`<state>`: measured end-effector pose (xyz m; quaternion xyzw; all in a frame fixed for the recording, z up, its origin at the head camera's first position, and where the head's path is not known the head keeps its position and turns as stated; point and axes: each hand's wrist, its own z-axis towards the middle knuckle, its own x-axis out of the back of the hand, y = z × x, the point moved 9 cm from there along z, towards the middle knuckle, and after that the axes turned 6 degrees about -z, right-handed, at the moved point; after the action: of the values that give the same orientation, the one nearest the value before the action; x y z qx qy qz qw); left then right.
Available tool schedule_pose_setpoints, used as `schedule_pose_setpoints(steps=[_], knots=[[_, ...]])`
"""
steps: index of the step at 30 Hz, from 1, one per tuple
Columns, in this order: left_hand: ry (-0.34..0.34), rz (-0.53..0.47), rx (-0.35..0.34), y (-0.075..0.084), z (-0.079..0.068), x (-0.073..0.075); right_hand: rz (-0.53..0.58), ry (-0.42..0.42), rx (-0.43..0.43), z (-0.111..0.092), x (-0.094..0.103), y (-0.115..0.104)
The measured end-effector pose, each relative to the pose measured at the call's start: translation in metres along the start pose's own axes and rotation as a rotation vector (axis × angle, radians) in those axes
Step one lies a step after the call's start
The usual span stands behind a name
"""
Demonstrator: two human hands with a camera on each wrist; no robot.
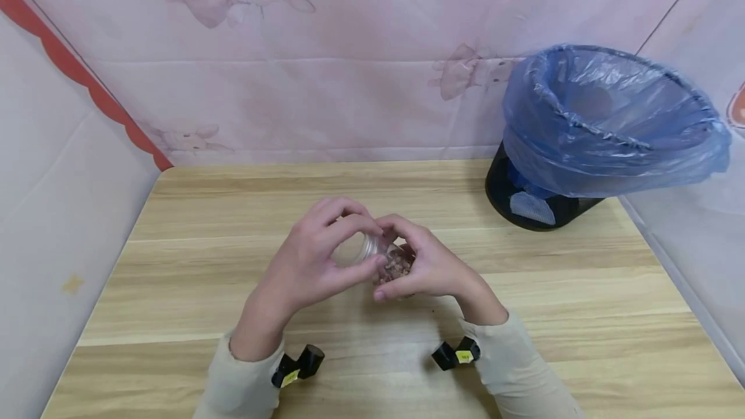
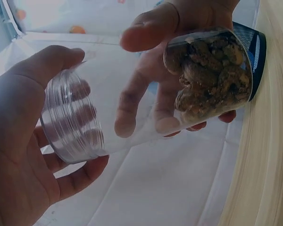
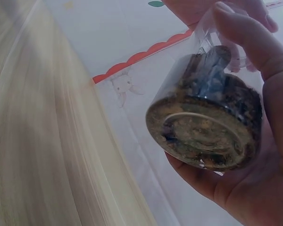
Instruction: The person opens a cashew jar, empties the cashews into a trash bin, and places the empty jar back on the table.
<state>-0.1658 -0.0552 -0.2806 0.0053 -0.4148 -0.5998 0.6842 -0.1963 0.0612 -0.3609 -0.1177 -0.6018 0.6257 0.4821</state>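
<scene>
Both hands hold a clear jar (image 1: 398, 264) tilted on its side above the table. Brown, lumpy dried pieces (image 2: 212, 75) lie gathered toward its base, while the rest of the jar is see-through with no pieces in it. My left hand (image 1: 311, 257) grips the ribbed end (image 2: 70, 117), thumb on one side and fingers curled round the other. Around the filled base end, my right hand (image 1: 436, 267) wraps its thumb and fingers. The right wrist view shows the round jar bottom (image 3: 203, 136) facing the camera, with the left hand partly hidden behind the jar.
A black mesh bin (image 1: 518, 202) with a blue plastic bag (image 1: 617, 160) over its rim stands at the table's back right. The wood-grain table (image 1: 372, 374) meets a pink rabbit-print wall (image 1: 326, 108) at the back. Black wrist cameras jut from both sleeves.
</scene>
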Motion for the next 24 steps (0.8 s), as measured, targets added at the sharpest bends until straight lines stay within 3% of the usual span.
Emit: schedule_pose_setpoints(steps=[5, 13, 24], knots=[[0.018, 0.032, 0.067, -0.006, -0.002, 0.001, -0.032, 0.020, -0.009, 0.001, 0.003, -0.020], [0.047, 0.074, 0.172, -0.015, -0.004, 0.007, -0.090, 0.044, -0.021, 0.002, 0.004, -0.024], [0.064, 0.064, 0.202, -0.018, -0.005, 0.014, -0.094, 0.063, -0.021, 0.001, 0.007, -0.018]])
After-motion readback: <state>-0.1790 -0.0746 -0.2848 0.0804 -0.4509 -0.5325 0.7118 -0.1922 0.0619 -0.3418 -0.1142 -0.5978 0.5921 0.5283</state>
